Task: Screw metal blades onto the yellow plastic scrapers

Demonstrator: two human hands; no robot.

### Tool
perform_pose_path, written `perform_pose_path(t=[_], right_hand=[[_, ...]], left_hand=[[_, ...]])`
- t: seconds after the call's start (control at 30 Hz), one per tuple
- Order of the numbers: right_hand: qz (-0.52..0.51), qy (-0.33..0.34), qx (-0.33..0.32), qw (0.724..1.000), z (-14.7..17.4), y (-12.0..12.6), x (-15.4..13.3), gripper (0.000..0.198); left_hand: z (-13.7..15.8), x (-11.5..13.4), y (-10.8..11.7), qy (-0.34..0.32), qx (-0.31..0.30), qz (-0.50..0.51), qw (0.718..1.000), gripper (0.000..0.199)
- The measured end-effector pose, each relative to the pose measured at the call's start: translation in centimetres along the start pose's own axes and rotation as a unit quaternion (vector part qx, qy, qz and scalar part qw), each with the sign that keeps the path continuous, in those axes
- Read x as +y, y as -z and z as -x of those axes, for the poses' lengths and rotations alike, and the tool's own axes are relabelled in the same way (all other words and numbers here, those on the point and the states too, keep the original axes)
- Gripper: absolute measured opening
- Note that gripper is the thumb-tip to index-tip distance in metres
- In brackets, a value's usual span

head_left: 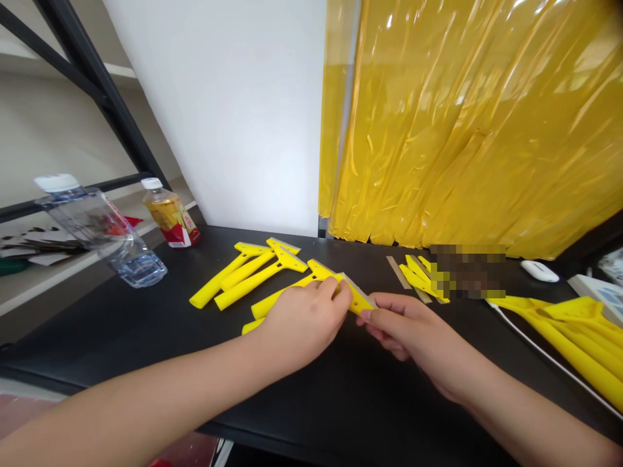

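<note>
My left hand (304, 318) and my right hand (409, 321) meet over the table's middle on a yellow scraper (359, 303) with a metal blade along its head. The left fingers pinch the head's near-left part. My right thumb and fingers grip its right end. A yellow handle end shows below my left wrist; whether it belongs to this scraper is hidden. Another yellow scraper (280, 296) lies just behind my left hand, partly covered by it. Several more yellow scrapers (253, 285) lie side by side to the left, handles toward me.
Loose flat yellow pieces (418, 280) and metal strips (398, 271) lie at the back right. More yellow scrapers (564, 331) are piled far right, near a white cable (530, 347) and a white mouse-like object (539, 271). Two bottles, one clear (109, 230) and one labelled (170, 214), stand left.
</note>
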State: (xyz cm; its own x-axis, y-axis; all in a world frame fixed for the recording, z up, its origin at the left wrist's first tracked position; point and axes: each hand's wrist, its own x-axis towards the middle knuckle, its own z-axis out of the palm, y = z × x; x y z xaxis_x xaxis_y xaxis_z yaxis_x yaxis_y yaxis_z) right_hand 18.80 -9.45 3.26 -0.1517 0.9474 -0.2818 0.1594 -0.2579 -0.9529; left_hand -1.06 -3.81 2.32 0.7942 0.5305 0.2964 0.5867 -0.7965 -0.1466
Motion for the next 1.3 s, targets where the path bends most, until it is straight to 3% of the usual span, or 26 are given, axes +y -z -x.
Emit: perform_pose_path(t=[0.17,0.3,0.37,0.43,0.53,0.63,0.73,0.83,0.97,1.13,1.3], right_hand=[[-0.017,0.021,0.030,0.999,-0.1,0.2,0.4,0.040],[0.056,0.108,0.063,0.991,-0.1,1.3,0.3,0.039],[0.118,0.164,0.088,0.976,0.0,2.1,0.0,0.036],[0.162,0.200,0.095,0.962,0.1,2.8,-0.3,0.035],[0.191,0.211,0.066,0.956,0.2,3.3,-0.6,0.035],[0.201,0.208,0.032,0.957,0.1,3.5,-0.5,0.035],[0.187,0.201,0.037,0.961,-0.3,3.7,-0.3,0.035],[0.088,0.216,0.085,0.969,-1.2,4.4,0.3,0.031],[-0.045,0.239,0.150,0.958,-3.0,5.2,1.5,0.026],[0.036,0.232,0.162,0.958,-4.5,5.6,2.6,0.031],[0.231,0.213,0.141,0.939,-4.2,5.5,2.8,0.027]], left_hand=[[0.2,0.0,0.1,0.008,0.054,0.018,0.998,0.029],[-0.1,-0.4,0.9,0.087,0.096,0.205,0.970,0.038],[-0.4,-0.6,1.3,0.147,0.101,0.374,0.910,0.052],[-0.8,-0.8,1.6,0.191,0.084,0.552,0.807,0.061],[-1.3,-0.7,1.8,0.190,-0.020,0.723,0.664,0.040],[-1.4,-0.4,1.6,0.191,-0.074,0.778,0.593,0.030],[-1.3,-0.3,1.2,0.218,-0.049,0.785,0.577,0.030],[-1.4,-0.4,1.1,0.233,-0.006,0.777,0.586,0.029],[-1.4,-0.4,1.2,0.249,0.031,0.756,0.604,0.026],[-1.3,-0.5,0.9,0.253,0.036,0.746,0.615,0.031],[-1.2,-0.7,0.5,0.254,0.029,0.745,0.616,0.035]])
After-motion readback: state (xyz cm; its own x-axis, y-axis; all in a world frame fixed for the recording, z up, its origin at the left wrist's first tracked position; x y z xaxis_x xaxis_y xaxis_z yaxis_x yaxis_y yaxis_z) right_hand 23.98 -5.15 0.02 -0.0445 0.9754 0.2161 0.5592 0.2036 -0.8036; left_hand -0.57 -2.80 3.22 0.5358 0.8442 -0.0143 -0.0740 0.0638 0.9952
